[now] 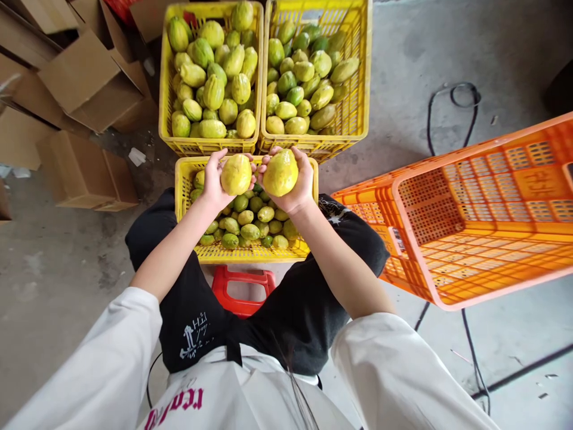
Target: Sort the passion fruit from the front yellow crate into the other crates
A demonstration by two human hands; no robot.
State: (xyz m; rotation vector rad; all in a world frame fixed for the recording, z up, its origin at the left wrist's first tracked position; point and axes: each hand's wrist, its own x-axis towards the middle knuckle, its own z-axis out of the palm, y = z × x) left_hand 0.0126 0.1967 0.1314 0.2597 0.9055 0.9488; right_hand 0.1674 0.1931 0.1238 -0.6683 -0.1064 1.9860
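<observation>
My left hand [217, 183] is closed around a plump yellow fruit [236, 174], rounded and glossy. Cupped in my right hand [299, 186] is a second yellow fruit [280, 172], with faint ridges and a narrower top. The two fruits are held side by side, a small gap apart, and fingers of both hands nearly meet between them. Under my hands, between my knees, stands a yellow plastic crate [246, 255] holding many smaller green and yellow fruits [249, 232]. Its far part is partly hidden by my hands.
Two more yellow crates, left [163, 89] and right [366, 71], stand beyond, filled with green-yellow fruits. At right an orange crate [416, 239] lies tipped near a black cable [430, 119]. Cardboard boxes [83, 170] lie at left. A red plastic stool [244, 307] shows between my legs.
</observation>
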